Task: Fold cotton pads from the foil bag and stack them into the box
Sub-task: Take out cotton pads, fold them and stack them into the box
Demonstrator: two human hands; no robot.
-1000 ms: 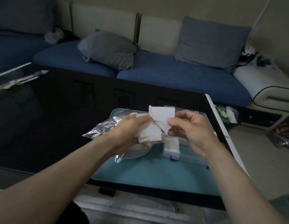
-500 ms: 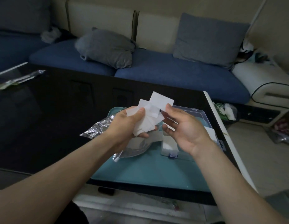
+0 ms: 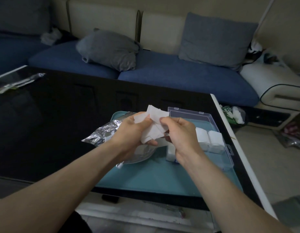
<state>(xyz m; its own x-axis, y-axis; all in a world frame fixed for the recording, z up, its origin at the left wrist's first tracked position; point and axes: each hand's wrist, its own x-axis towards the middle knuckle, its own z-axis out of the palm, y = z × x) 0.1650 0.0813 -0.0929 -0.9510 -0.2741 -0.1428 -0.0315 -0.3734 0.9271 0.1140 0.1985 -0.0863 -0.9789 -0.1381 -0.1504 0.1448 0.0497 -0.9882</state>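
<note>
Both hands meet above the teal tray [image 3: 162, 180]. My left hand [image 3: 130, 132] grips a loose bunch of white cotton pads [image 3: 152, 130]. My right hand [image 3: 181, 137] pinches one pad of that bunch at its right side. The crumpled foil bag [image 3: 104, 133] lies on the tray's left edge, partly hidden under my left hand. The clear plastic box [image 3: 213, 142] stands open on the tray to the right, with folded white pads [image 3: 211, 140] stacked inside and its lid [image 3: 188, 115] tipped back.
The tray sits on a black glass table [image 3: 53, 123] near its right edge [image 3: 230, 137]. A foil strip [image 3: 18, 83] lies at the table's far left. Behind is a blue sofa [image 3: 171, 78] with grey cushions. A bag of rubbish [image 3: 233, 115] lies on the floor to the right.
My right hand has closed in from an open pose and now pinches a pad in the bunch. The bunch has dropped slightly lower and the pads are more crumpled together.
</note>
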